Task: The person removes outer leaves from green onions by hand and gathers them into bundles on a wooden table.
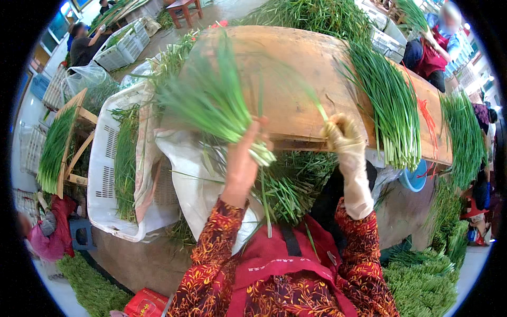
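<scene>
My bare left hand (245, 156) is closed round a bunch of green chives (229, 108). Their pale stem ends stick out below my fingers, and the leaves fan up to the left, smeared by motion. My right hand (344, 138), in a pale glove, pinches a thin chive strand (320, 108) just right of the bunch. Both hands are over the near edge of a brown wooden board (296, 58). A neat row of chives (391, 105) lies across the board's right side. Loose leaves (288, 187) are heaped below my hands.
A white slatted crate (108, 169) with chives stands at the left, beside white sacking (185, 169). Red ties (426, 129) hang over the board's right end, near a blue bucket (413, 177). More greens (317, 18) are piled behind the board. Other people sit farther off on both sides.
</scene>
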Tool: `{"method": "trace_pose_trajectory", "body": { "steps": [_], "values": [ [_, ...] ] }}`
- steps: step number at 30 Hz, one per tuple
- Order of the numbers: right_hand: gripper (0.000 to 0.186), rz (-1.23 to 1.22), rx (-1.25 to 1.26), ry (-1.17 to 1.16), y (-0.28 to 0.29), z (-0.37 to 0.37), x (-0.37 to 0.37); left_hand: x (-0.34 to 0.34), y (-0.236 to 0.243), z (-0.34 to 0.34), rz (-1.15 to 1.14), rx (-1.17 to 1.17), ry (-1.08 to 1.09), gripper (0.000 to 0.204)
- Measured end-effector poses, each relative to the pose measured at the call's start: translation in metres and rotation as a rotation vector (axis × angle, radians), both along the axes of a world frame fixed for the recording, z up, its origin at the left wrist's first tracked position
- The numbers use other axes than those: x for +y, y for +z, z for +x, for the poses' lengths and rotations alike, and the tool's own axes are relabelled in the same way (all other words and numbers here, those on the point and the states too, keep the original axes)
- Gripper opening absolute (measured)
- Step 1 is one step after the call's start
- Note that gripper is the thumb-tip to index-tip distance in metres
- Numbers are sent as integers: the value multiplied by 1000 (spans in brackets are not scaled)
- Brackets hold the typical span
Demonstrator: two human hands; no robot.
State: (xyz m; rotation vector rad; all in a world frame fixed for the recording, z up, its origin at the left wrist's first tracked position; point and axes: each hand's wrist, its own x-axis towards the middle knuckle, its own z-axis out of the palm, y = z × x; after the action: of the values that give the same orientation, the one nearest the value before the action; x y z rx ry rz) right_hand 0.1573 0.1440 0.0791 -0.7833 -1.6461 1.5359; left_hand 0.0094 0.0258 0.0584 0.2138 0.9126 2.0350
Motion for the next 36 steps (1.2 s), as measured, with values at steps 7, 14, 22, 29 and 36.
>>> {"method": "trace_pose_trajectory", "body": {
  "steps": [7, 14, 22, 29, 36],
  "values": [
    [12, 132, -580, 730, -7, 35, -25, -52, 44, -54, 248, 361, 312, 18],
    [41, 274, -734, 545, -29, -12, -55, -57, 47, -19, 253, 311, 224, 25],
    [33, 513, -1112, 519, -64, -49, -56, -68, 24, 1, 298, 49, 173, 23],
    [48, -255, 349, 212, -34, -25, -86, -36, -17, 57, 294, -75, 155, 40],
    [46, -756, 539, 115, -62, -25, -90, -32, -51, 83, 278, -120, 34, 49]
  ]
}}
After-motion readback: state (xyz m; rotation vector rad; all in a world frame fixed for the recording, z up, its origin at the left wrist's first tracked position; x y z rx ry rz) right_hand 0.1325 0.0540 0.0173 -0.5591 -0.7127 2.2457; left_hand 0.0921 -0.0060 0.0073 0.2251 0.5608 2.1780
